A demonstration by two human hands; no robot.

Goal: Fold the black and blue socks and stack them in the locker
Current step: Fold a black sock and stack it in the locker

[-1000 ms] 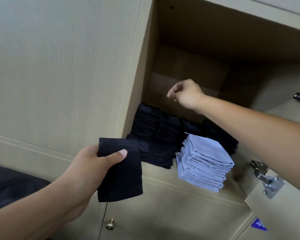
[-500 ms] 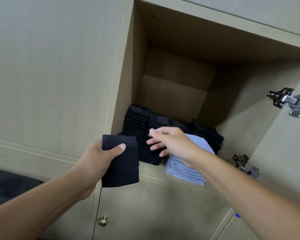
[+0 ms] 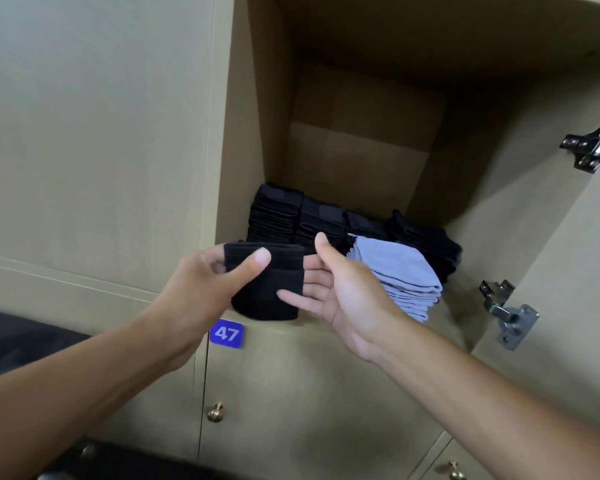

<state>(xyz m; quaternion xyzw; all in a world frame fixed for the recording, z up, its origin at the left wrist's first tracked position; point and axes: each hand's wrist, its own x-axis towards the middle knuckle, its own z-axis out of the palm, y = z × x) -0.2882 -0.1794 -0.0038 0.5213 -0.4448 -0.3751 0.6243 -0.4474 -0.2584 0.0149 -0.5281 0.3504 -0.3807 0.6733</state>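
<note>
The open locker fills the space above and beyond both hands, a pale wood compartment with a shadowed back wall. Its door swings out to the right of the right hand, carrying two metal hinges, one just right of that hand's wrist and the other higher up at the frame edge. To the left of the left hand runs a closed locker front; below both hands is another closed door with a small brass knob under the left forearm and a blue number tag reading 47 just beneath the left hand.

On the locker floor, behind both hands, stand several stacks of black socks in a row, partly hidden by the fingers and by the sock being held. Just beyond the right hand, touching its back edge in this view, sits a stack of blue socks at the front lip of the locker, blocking sight of the black piles behind it.

The left hand grips a folded black sock, thumb across its front and fingers curled behind, holding it upright in front of the locker's lower edge. The right hand is spread with straight fingers, palm turned toward the sock; its fingertips touch the sock's right edge, and it has hold of nothing.
</note>
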